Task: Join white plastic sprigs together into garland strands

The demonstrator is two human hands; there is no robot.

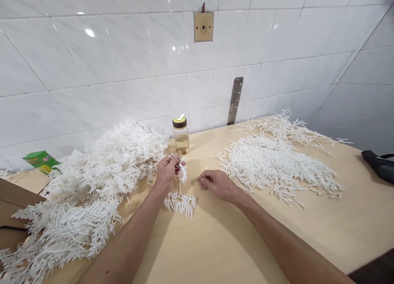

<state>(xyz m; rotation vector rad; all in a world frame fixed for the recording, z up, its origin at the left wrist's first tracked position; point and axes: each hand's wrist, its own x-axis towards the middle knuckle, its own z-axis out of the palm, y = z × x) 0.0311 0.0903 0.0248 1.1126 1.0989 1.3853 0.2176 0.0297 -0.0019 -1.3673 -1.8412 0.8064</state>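
My left hand (168, 171) is closed on a white branched plastic piece (183, 173), with small side twigs sticking out by the fingertips. Below it, a comb-like white piece (183, 204) with many short prongs lies by the table's middle; a thin stem runs up from it toward the left hand, and I cannot tell if the two are joined. My right hand (215, 183) hovers just to the right, fingers curled together in a pinch. Whatever those fingers may hold is hidden.
A large heap of white branched pieces (123, 165) fills the left side. A flatter pile (271, 165) and bare twigs (286, 128) lie right. Behind stand a bottle of yellowish liquid (181, 138) and a metal bracket (235, 100). A green packet (40, 160) and black object (380, 165) flank these.
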